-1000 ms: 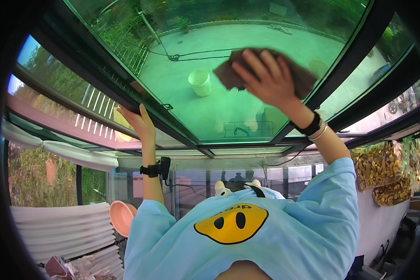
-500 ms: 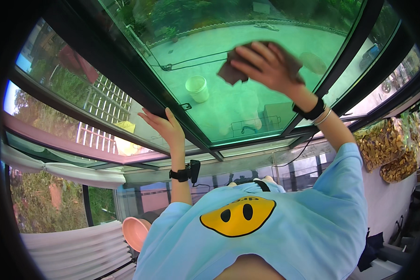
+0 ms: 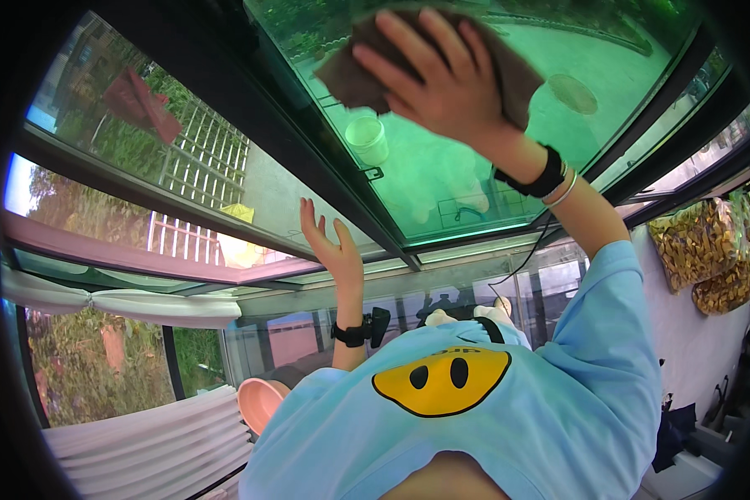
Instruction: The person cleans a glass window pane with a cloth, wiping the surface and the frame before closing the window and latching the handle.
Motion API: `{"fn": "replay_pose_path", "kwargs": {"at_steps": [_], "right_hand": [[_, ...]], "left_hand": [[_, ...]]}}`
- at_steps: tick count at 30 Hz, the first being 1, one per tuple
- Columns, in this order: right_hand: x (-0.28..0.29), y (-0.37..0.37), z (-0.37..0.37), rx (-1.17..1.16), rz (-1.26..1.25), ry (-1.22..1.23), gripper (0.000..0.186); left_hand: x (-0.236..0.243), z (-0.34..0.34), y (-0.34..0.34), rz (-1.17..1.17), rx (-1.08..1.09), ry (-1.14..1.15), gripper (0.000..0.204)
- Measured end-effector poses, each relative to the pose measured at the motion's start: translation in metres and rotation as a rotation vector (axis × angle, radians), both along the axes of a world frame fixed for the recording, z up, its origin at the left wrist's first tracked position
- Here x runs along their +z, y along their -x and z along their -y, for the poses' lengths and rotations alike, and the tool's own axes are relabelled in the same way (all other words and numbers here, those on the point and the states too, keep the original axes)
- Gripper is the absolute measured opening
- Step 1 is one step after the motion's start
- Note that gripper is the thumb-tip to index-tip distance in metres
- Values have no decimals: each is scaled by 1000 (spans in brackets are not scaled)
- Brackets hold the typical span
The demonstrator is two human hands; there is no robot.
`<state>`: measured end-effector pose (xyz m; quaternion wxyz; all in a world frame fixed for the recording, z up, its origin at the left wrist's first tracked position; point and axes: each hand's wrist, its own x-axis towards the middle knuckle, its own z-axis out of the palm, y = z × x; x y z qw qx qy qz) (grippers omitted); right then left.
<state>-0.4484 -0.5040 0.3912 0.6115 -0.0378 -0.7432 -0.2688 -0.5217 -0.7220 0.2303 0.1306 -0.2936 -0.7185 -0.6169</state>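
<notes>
Furthest left: gathered white fabric (image 3: 167, 308) hangs below the window, with ridged white sheeting (image 3: 150, 433) lower down.
Left panes: a dark red piece of fabric (image 3: 146, 104) and a pale slatted railing (image 3: 200, 162) show through the glass, with something yellow (image 3: 240, 213) beside the railing, too small to tell.
Basin: a round orange-pink basin (image 3: 261, 403) sits near the shirt's left sleeve, partly hidden by it.
Left hand: the left hand (image 3: 335, 243) is raised with its fingers spread and nothing in it, near the window; whether it touches the glass I cannot tell. A black strap with a small black device (image 3: 360, 330) circles that wrist.
Bucket: a whitish round bucket (image 3: 367, 140) stands on the pale ground beyond the green-tinted glass pane (image 3: 442, 187).
Cloth: a dark brown cloth (image 3: 354, 79) lies under the right palm, in front of that pane's upper part, slightly blurred.
Right hand: the right hand (image 3: 442, 87) is laid over the cloth, fingers stretched and spread; a black band (image 3: 546, 172) and a pale bracelet (image 3: 562, 189) circle its wrist.
Shirt: light blue (image 3: 558, 408), with a yellow print.
Furthest right: clear bags of golden-brown pieces (image 3: 696, 242) hang against a pale surface.
</notes>
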Motion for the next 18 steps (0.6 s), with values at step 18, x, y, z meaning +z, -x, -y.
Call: {"fn": "replay_pose_path", "kwargs": {"at_steps": [18], "right_hand": [[-331,-7,7,-187,830,-976,53]], "left_hand": [[-56,65,-30,443,-222,276,26]]}}
